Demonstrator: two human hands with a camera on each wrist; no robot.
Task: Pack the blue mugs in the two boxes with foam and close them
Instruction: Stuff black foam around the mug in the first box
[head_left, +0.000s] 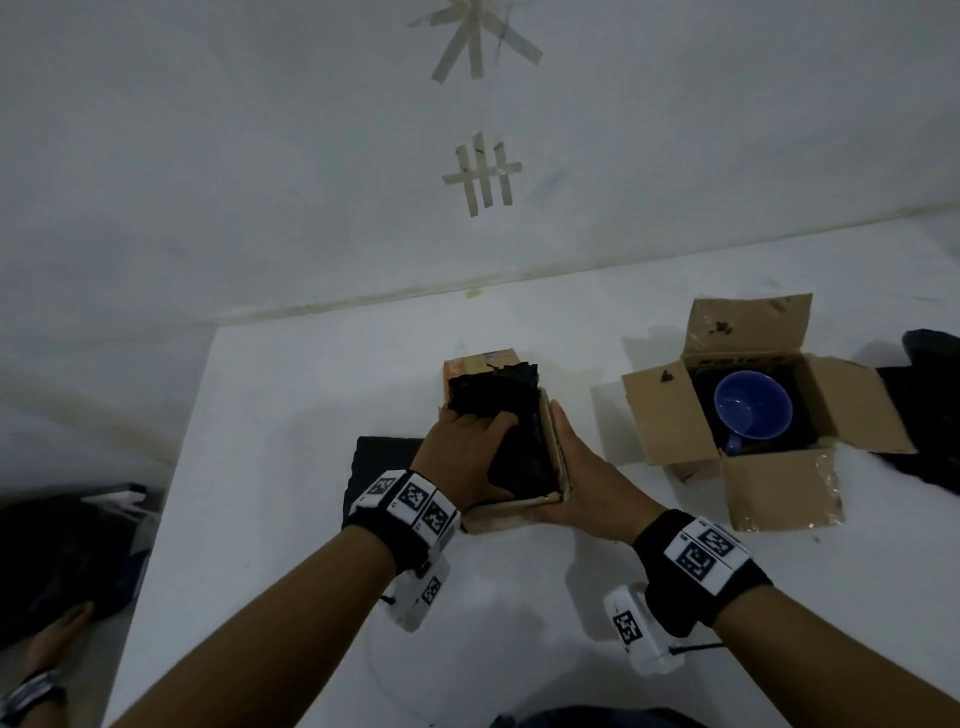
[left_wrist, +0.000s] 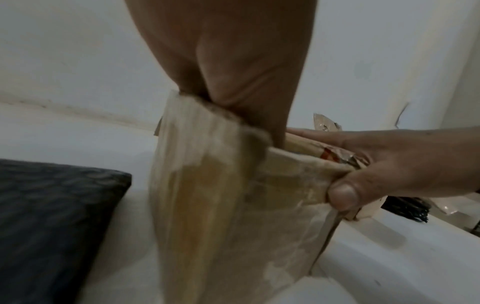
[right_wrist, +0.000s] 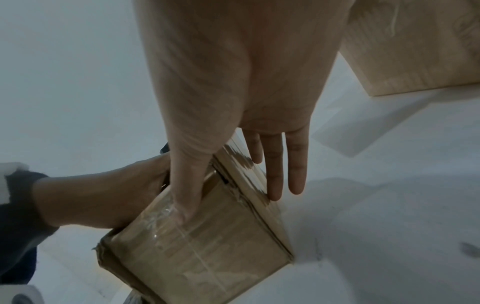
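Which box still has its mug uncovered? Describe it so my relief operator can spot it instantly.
On the white table, look right of the foam-topped box between the left hand and right hand. The one you want is the open cardboard box with all four flaps spread. Unlike its neighbour, it shows a blue mug inside, opening up.
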